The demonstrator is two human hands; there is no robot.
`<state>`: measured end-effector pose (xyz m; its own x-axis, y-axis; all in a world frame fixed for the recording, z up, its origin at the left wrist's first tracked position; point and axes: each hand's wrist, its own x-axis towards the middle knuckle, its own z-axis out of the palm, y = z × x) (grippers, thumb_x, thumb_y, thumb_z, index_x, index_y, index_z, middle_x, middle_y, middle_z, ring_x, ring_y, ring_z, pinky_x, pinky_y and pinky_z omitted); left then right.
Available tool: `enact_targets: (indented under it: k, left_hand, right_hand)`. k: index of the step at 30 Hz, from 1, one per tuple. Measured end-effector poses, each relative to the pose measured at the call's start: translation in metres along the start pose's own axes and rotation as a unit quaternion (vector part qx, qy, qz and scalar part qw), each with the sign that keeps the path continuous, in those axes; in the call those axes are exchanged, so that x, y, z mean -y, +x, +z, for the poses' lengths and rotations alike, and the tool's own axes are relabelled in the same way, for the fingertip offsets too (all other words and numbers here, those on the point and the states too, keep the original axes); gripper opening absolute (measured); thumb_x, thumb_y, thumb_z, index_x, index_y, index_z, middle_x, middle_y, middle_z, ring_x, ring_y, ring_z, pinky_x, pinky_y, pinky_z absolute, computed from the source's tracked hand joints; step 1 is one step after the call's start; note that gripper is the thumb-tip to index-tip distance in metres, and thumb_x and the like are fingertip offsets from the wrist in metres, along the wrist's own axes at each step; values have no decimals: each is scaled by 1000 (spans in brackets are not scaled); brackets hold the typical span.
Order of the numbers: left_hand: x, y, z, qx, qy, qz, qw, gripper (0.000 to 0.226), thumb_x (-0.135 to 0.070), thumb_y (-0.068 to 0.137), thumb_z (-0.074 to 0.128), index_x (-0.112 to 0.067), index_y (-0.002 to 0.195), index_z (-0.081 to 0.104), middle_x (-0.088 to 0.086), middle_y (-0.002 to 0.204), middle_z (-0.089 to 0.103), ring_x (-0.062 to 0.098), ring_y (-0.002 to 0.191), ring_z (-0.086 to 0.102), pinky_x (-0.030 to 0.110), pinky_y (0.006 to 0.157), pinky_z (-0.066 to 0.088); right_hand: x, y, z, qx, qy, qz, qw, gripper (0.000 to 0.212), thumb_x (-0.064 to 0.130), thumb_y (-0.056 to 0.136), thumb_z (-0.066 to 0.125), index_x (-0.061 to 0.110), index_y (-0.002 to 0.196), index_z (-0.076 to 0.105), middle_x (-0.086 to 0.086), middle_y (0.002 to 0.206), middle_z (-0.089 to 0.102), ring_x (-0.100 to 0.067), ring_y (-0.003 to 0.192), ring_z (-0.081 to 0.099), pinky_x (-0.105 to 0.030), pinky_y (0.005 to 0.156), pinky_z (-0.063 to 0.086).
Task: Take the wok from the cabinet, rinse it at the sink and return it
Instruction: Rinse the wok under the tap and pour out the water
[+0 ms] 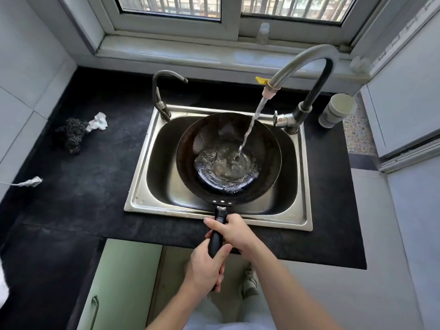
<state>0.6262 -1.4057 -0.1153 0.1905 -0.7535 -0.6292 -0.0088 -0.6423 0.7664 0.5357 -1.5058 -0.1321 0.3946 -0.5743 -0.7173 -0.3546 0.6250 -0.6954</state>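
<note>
A: Head view, quick count. One wok, held over the one steel sink, water pooled in its bottom. Two taps: the big gooseneck tap on the right is running into the wok, the small tap on the left is dry.

B: And my hands?

A: Two, both on the wok's one black handle. Your right hand takes its grip near the pan end, clenched round the handle; your left hand is clenched round the handle's tail.

B: What else is on the desk?

A: One dark scouring pad touching one crumpled white tissue at left, one grey scrap near the left edge, one white cup right of the big tap. One clear bottle on the window sill, blurred.

B: Anything hidden?

A: The sink drain sits under the wok. The handle's end is buried in your left palm. One green cabinet door below, cut off at the frame bottom; the opening beside it is dark, can't read inside. One shoe shows between your forearms.
</note>
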Motion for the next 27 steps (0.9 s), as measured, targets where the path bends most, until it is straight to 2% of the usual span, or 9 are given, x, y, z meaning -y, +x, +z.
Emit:
enact_targets:
  k: [2, 4, 7, 10, 12, 14, 17, 22, 27]
  left_hand:
    - [4, 1, 2, -2, 9, 0, 1000, 23, -27, 92, 63, -5, 87, 55, 3, 47, 50, 19, 30, 42, 24, 32, 36]
    - [7, 0, 3, -2, 11, 7, 1000, 22, -25, 93, 63, -6, 85, 55, 3, 47, 50, 18, 30, 42, 24, 32, 36]
    - [10, 0, 5, -3, 8, 14, 1000, 25, -24, 93, 63, -3, 84, 54, 4, 47, 49, 18, 29, 42, 24, 32, 35]
    - [11, 2, 5, -3, 6, 17, 1000, 31, -26, 92, 63, 3, 88, 53, 5, 49, 49, 17, 29, 41, 24, 31, 36]
    - [12, 4, 4, -1, 1, 20, 1000, 34, -29, 91, 65, 3, 88, 52, 6, 50, 49, 18, 30, 41, 25, 31, 37]
    - [13, 4, 3, -3, -3, 18, 1000, 28, -32, 90, 65, -9, 83, 52, 7, 50, 49, 21, 31, 41, 27, 33, 38]
    - [11, 3, 3, -4, -5, 15, 1000, 30, -31, 91, 64, -36, 76, 39, 8, 52, 49, 21, 35, 40, 28, 38, 39]
    - [7, 3, 5, -8, -19, 23, 1000, 34, -30, 92, 63, -39, 75, 35, 8, 51, 48, 21, 36, 39, 31, 41, 38]
    - [11, 4, 4, -4, -5, 16, 1000, 31, -33, 92, 63, -42, 77, 38, 9, 54, 49, 20, 37, 40, 33, 40, 40]
  right_hand:
    - [-5, 4, -1, -29, -53, 5, 998, 54, 55, 78, 79, 3, 83, 69, -12, 78, 78, -22, 72, 74, -39, 73, 60]
    - [-12, 10, -4, -55, -141, 0, 988, 67, 74, 63, 77, 8, 71, 62, -7, 66, 68, -21, 63, 65, -38, 67, 54]
    - [-16, 13, -7, -71, -206, -3, 976, 60, 72, 67, 74, 15, 66, 56, -2, 58, 56, -18, 54, 56, -35, 59, 47]
    - [-9, 7, -12, -57, -210, 20, 976, 56, 67, 74, 73, 13, 68, 62, -10, 66, 74, -27, 62, 74, -42, 65, 60]
    - [0, 5, -23, -42, -174, 40, 983, 50, 56, 86, 70, 8, 76, 66, -13, 74, 77, -27, 65, 76, -43, 67, 63]
    - [14, 6, -45, -62, -163, 47, 984, 48, 52, 92, 66, 3, 89, 68, -10, 78, 79, -26, 66, 76, -38, 65, 62]
    - [43, 12, -86, -110, -139, 12, 984, 44, 45, 96, 65, 1, 103, 66, -10, 82, 78, -23, 63, 73, -34, 61, 61]
    - [99, 36, -141, -248, -114, -115, 955, 44, 47, 87, 75, 9, 104, 63, -14, 87, 76, -21, 59, 71, -30, 51, 55]
    - [150, 60, -158, -395, -163, -182, 885, 46, 57, 82, 71, 15, 99, 63, 2, 83, 72, -14, 54, 73, -36, 63, 62]
